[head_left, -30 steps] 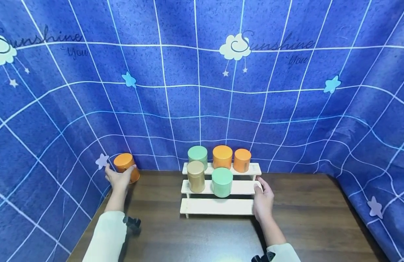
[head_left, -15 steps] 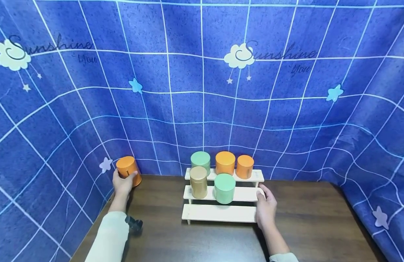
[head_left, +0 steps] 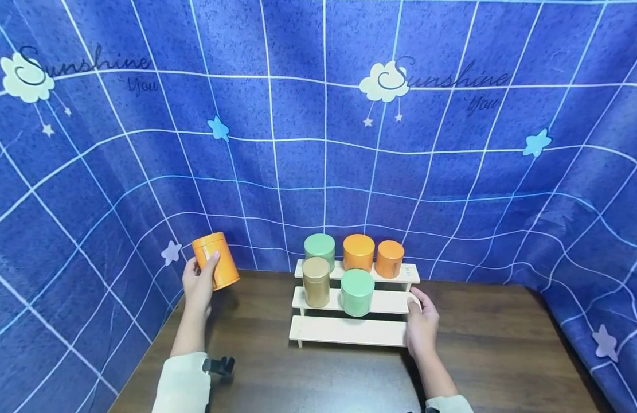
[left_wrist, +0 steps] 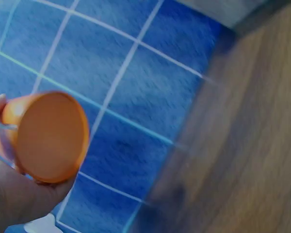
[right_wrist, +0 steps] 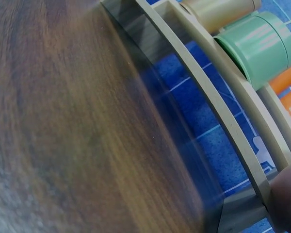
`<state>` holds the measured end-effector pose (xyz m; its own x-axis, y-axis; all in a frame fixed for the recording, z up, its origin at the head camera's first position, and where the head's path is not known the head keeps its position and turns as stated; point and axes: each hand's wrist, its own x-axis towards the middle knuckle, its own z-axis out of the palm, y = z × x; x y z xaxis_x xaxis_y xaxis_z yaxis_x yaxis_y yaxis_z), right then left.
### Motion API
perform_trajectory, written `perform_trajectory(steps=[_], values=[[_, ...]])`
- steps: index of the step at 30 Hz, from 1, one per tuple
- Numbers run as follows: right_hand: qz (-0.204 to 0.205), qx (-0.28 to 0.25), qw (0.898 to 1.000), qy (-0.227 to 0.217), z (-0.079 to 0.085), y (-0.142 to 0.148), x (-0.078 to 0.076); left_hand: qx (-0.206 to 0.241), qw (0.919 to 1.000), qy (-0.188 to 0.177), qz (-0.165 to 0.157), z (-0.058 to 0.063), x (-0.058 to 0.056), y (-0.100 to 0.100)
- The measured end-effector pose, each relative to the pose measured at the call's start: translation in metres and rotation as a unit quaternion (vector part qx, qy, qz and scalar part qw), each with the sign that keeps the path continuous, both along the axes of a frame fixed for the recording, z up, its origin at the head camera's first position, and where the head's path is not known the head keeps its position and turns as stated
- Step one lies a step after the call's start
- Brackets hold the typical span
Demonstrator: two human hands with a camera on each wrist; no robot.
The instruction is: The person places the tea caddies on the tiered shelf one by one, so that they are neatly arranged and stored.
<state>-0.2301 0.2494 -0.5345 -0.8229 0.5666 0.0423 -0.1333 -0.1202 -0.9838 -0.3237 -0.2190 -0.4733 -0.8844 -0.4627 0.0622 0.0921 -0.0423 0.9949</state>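
My left hand (head_left: 196, 289) grips an orange cylindrical canister (head_left: 221, 268), thumb across its front. It tilts to the left and is off the table; its round base (left_wrist: 53, 138) faces the left wrist view. At the right end of a pale three-step rack (head_left: 349, 331), my right hand (head_left: 422, 328) holds the side, thumb at the middle step; its fingers are partly hidden. A gold canister (head_left: 316, 284) and a green canister (head_left: 356, 293) stand on the middle step. Along the top step are another green canister (head_left: 320, 245), a wide orange one (head_left: 358, 246) and a smaller orange one (head_left: 390, 259).
The rack stands on a dark wooden table (head_left: 504, 344). A blue grid-patterned cloth (head_left: 297, 160) hangs behind the table and along both sides. The rack's lowest step carries no canister.
My left hand has raised the orange canister from the table's back left corner and brought it slightly right, with more tilt. The right hand stays at the rack; the head view has shifted a little.
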Motion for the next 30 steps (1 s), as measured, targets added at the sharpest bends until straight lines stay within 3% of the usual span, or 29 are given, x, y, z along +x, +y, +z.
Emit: perform_trajectory(steps=[5, 10, 16, 18, 23, 25, 30], values=[[0.000, 0.001, 1.000, 0.004, 0.001, 0.001, 0.001, 0.077, 0.9963, 0.008, -0.038, 0.013, 0.012, 0.010], [0.000, 0.011, 1.000, -0.014, 0.001, 0.002, 0.002, 0.172, 0.9772, 0.024, -0.122, 0.023, 0.027, 0.015], [-0.004, 0.017, 1.000, -0.002, 0.001, 0.003, 0.001, 0.148, 0.9546, 0.075, -0.248, 0.039, 0.040, 0.028], [-0.006, 0.019, 1.000, -0.003, 0.000, 0.003, 0.001, 0.139, 0.9558, 0.081, -0.246, 0.045, 0.043, 0.032], [-0.002, 0.018, 1.000, -0.012, -0.002, 0.002, 0.001, 0.153, 0.9688, 0.054, -0.187, 0.059, 0.049, 0.039], [0.002, 0.015, 1.000, -0.008, -0.002, 0.001, 0.001, 0.161, 0.9706, 0.038, -0.175, 0.063, 0.053, 0.042], [0.003, 0.013, 1.000, 0.000, -0.003, 0.000, 0.001, 0.127, 0.9789, 0.017, -0.160, 0.070, 0.062, 0.052]])
